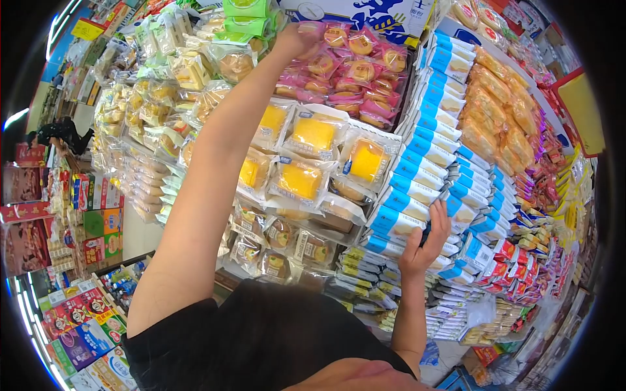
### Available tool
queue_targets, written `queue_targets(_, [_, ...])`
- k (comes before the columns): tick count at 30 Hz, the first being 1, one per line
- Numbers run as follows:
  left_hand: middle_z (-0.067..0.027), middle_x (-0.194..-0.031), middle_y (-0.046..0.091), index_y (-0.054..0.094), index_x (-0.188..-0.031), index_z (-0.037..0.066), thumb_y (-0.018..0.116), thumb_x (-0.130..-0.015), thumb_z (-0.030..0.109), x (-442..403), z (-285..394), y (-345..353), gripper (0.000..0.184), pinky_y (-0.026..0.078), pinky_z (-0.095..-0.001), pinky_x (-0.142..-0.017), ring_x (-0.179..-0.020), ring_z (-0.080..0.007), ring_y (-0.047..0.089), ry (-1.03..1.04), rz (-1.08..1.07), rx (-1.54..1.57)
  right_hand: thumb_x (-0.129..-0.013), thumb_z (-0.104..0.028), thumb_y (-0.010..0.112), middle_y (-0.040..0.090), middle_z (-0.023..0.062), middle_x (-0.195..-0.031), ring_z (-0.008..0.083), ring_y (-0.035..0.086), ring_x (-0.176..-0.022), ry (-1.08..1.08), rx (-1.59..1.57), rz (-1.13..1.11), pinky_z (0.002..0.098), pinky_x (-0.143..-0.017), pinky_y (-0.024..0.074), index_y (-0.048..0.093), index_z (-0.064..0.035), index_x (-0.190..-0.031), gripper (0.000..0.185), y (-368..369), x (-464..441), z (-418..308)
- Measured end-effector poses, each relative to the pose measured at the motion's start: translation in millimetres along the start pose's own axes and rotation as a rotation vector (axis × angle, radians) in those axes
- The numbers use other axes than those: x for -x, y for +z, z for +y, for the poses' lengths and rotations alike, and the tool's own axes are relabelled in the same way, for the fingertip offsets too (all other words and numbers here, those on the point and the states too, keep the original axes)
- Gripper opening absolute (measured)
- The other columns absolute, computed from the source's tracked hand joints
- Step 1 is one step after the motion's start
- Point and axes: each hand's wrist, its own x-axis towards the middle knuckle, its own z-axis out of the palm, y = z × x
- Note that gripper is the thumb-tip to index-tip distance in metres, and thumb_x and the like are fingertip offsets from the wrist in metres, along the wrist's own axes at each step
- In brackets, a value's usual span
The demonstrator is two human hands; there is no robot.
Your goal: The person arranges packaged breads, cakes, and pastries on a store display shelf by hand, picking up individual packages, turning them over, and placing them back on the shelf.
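Observation:
My left arm stretches far up the display, and my left hand (298,42) is at the left edge of the pink-wrapped round cakes (360,70). Its fingers are mostly hidden, so I cannot see whether they grip a packet. Beside that hand are green-topped packets (246,27). Lower down, my right hand (427,244) rests against the stacked blue-and-white packets (414,189), its thumb and fingers apart and nothing held. Between my arms lie clear packs of yellow cakes (301,180).
Bagged buns and breads (150,107) are piled on the left. Orange-wrapped breads (492,111) stand in a stack on the right. Brown round cakes in clear packs (277,251) lie close to my body. Boxed goods (81,332) fill a lower-left shelf.

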Motion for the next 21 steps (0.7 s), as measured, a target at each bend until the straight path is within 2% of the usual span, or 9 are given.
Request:
queue_targets(1, [-0.0235, -0.111, 0.061, 0.052, -0.123, -0.002, 0.067, -0.073, 0.046, 3, 0, -3, 0.071, 0.049, -0.0399, -0.086, -0.1, -0.0337, 0.062, 0.114, 0.054, 0.1, -0.091, -0.022, 0.046, 0.051, 0.0184, -0.129, 0.0361, 0.043, -0.125, 0.0, -0.003, 0.001, 0.051, -0.106, 0.0231, 0.049, 0.0022, -0.124, 0.041, 0, 1, 0])
queue_targets(2, [-0.0235, -0.111, 0.061, 0.052, -0.123, -0.002, 0.067, -0.073, 0.046, 7, 0, -6, 0.071, 0.049, -0.0399, -0.086, -0.1, -0.0337, 0.062, 0.113, 0.057, 0.099, -0.091, -0.022, 0.046, 0.051, 0.0183, -0.128, 0.0362, 0.043, -0.125, -0.003, 0.0, 0.002, 0.051, -0.106, 0.0231, 0.049, 0.0021, -0.124, 0.041, 0, 1, 0])
queue_targets(5, [-0.0232, -0.11, 0.061, 0.052, -0.122, -0.002, 0.067, -0.076, 0.043, 31, 8, -18, 0.066, 0.046, -0.041, -0.09, -0.105, -0.0346, 0.059, 0.115, -0.081, 0.366, -0.091, -0.02, 0.046, 0.051, 0.018, -0.128, 0.0362, 0.043, -0.125, -0.007, 0.0, 0.004, 0.0509, -0.106, 0.0235, 0.049, 0.0019, -0.124, 0.04, 0, 0, 0])
queue_targets(7, [-0.0247, -0.116, 0.058, 0.047, -0.126, -0.004, 0.066, -0.082, 0.037, 47, 16, -31, 0.063, 0.044, -0.0394, -0.092, -0.107, -0.0346, 0.056, 0.232, 0.103, 0.072, -0.091, -0.019, 0.046, 0.051, 0.0178, -0.128, 0.0362, 0.044, -0.124, -0.005, 0.0, 0.008, 0.0509, -0.106, 0.0239, 0.049, 0.0017, -0.124, 0.04, -2, -1, -1])
queue_targets(12, [-0.0199, -0.123, 0.055, 0.05, -0.125, 0.0, 0.063, -0.085, 0.029, 96, 12, -57, 0.051, 0.037, -0.0378, -0.099, -0.116, -0.0341, 0.049, 0.428, 0.218, 0.028, -0.088, -0.017, 0.05, 0.053, 0.0165, -0.126, 0.0347, 0.045, -0.123, -0.007, 0.005, 0.02, 0.0493, -0.105, 0.0268, 0.051, 0.0004, -0.122, 0.038, -3, 0, -1])
queue_targets(16, [-0.0149, -0.123, 0.056, 0.054, -0.121, 0.004, 0.064, -0.085, 0.015, 192, 30, -104, 0.039, 0.039, -0.0365, -0.098, -0.116, -0.0293, 0.051, 0.625, 0.162, 0.139, -0.085, -0.014, 0.053, 0.053, 0.0157, -0.125, 0.0339, 0.046, -0.122, -0.032, 0.001, 0.055, 0.0485, -0.103, 0.0299, 0.052, -0.0012, -0.12, 0.037, -2, 3, 6])
queue_targets(17, [-0.0164, -0.119, 0.057, 0.057, -0.115, 0.002, 0.062, -0.084, 0.009, 227, 45, -114, 0.032, 0.04, -0.0378, -0.096, -0.114, -0.0307, 0.053, 0.543, 0.098, 0.255, -0.085, -0.014, 0.053, 0.053, 0.0155, -0.125, 0.0337, 0.046, -0.121, -0.034, -0.002, 0.063, 0.0487, -0.103, 0.0304, 0.052, -0.0017, -0.12, 0.037, -3, 2, 6])
queue_targets(19, [-0.0156, -0.116, 0.059, 0.058, -0.115, 0.003, 0.062, -0.084, 0.006, 283, 51, -127, 0.031, 0.042, -0.0372, -0.095, -0.112, -0.0304, 0.054, 0.642, 0.03, 0.204, -0.084, -0.014, 0.054, 0.054, 0.0152, -0.124, 0.0333, 0.047, -0.121, -0.04, -0.003, 0.076, 0.049, -0.102, 0.0308, 0.052, -0.0025, -0.12, 0.037, -4, 3, 5])
queue_targets(21, [-0.0148, -0.114, 0.06, 0.059, -0.113, 0.003, 0.062, -0.085, 0.006, 330, 50, -136, 0.029, 0.042, -0.037, -0.094, -0.11, -0.03, 0.055, 0.588, -0.128, 0.223, -0.084, -0.015, 0.055, 0.052, 0.0148, -0.126, 0.0335, 0.046, -0.121, -0.059, 0.02, 0.077, 0.0485, -0.102, 0.0313, 0.051, -0.003, -0.122, 0.039, -4, 5, 6])
